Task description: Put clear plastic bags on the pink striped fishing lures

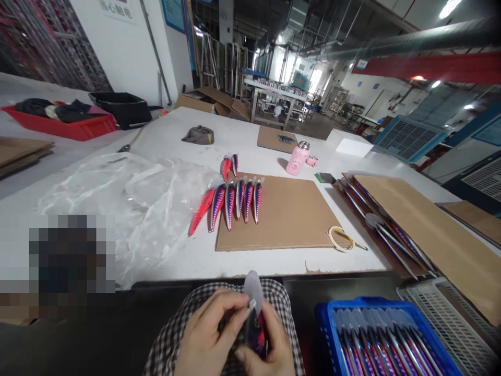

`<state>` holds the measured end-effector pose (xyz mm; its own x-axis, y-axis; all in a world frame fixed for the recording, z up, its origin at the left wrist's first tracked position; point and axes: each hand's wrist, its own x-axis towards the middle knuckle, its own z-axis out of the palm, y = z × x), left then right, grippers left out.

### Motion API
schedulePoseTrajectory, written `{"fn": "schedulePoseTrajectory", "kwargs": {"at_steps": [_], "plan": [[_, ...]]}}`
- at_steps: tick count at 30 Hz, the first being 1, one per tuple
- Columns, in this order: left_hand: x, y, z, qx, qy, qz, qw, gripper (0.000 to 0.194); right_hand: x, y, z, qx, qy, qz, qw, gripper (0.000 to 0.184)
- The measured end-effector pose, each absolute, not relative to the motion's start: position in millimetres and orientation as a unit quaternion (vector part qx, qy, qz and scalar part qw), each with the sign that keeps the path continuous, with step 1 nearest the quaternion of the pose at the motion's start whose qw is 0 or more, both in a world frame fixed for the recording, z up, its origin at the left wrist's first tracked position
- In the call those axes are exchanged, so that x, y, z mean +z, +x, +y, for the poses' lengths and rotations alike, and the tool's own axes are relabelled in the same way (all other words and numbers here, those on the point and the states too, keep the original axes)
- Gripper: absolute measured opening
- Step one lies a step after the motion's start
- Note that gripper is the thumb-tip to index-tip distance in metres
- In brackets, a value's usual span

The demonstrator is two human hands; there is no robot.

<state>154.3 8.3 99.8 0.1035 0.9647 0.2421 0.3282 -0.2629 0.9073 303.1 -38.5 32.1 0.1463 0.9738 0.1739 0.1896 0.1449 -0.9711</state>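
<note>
Gripping a fishing lure (256,331) at the bottom centre of the frame, both hands close on it: the left hand (209,329) pinches near its clear plastic lip (253,291), and the right hand (272,344) wraps the red and purple body, hiding most of it. The bottom edge cuts off both hands. Beneath them lies a checked cloth (284,308). At lower right, a blue crate (352,304) holds more lures (376,339), also cut off by the frame. Ahead, a row of lures (235,201) lies on a cardboard sheet (297,219). A pixelated blur (66,256) hides the lower left. At upper left, a wall sign (119,10) shows Chinese characters, cut off at the top.
</note>
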Motion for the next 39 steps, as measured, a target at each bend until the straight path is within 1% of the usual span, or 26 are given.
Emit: {"fn": "schedulePoseTrajectory", "kwargs": {"at_steps": [3,6,10,14,18,23,26,28,33,39], "plan": [[98.0,151.7,9.8,0.439,0.67,0.491,0.343,0.011,31.7,304.3,-37.5,0.355,-0.539,-0.55,0.531,0.076],[97.2,151.4,11.0,0.422,0.692,0.494,0.315,0.015,33.1,304.4,-35.4,0.327,-0.549,-0.564,0.522,0.073],[98.3,156.4,11.9,0.429,0.698,0.508,0.265,0.011,36.5,303.6,-34.1,0.299,-0.551,-0.584,0.516,0.073],[100.4,160.9,13.4,0.441,0.681,0.523,0.259,0.011,38.0,304.1,-35.9,0.303,-0.569,-0.583,0.495,0.075],[96.0,159.4,14.3,0.43,0.673,0.517,0.308,0.012,40.0,304.6,-36.6,0.318,-0.574,-0.573,0.491,0.076],[86.5,155.4,13.9,0.465,0.602,0.472,0.445,0.013,43.2,305.1,-35.2,0.331,-0.59,-0.552,0.487,0.077],[87.5,151.7,14.7,0.443,0.561,0.453,0.532,0.017,42.9,305.5,-35.4,0.33,-0.604,-0.538,0.486,0.076],[89.8,148.7,15.6,0.422,0.549,0.451,0.562,0.02,42.7,305.6,-35.9,0.325,-0.615,-0.532,0.483,0.075],[90.9,145.1,18.2,0.412,0.543,0.462,0.567,0.021,47.4,305.2,-35.6,0.323,-0.623,-0.54,0.466,0.077],[93.8,151.0,20.6,0.423,0.546,0.498,0.525,0.01,50.9,303.0,-37.3,0.315,-0.62,-0.563,0.447,0.081]]}}
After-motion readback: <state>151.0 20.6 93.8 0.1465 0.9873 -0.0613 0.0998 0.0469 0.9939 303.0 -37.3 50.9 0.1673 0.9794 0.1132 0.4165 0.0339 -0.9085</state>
